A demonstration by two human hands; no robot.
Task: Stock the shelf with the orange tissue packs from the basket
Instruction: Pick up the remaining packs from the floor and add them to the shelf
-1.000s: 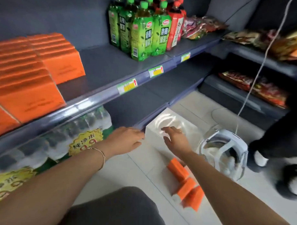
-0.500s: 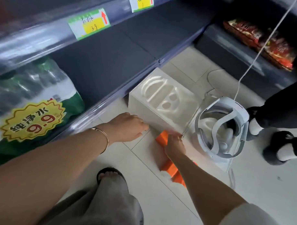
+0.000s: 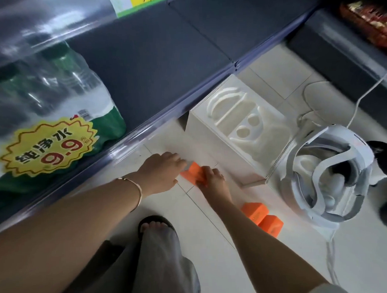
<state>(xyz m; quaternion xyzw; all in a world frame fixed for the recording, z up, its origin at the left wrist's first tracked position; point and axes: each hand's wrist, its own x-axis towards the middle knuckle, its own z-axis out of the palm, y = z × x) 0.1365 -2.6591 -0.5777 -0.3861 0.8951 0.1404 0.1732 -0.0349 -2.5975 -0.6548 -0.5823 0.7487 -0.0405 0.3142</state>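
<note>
1. An orange tissue pack (image 3: 192, 171) is seen on the floor (image 3: 214, 255), near the front edge of the bottom shelf (image 3: 144, 135).
2. It is clamped under the curled fingers of the right hand (image 3: 213, 178); the left hand (image 3: 162, 171) is set against its other end (its grip cannot be told).
3. The pack is judged light, soft and slick-wrapped; it is best pinched across its narrow sides.

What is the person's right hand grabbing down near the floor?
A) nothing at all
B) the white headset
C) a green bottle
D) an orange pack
D: the right hand has its fingers curled round an orange pack low over the floor tiles.
</note>
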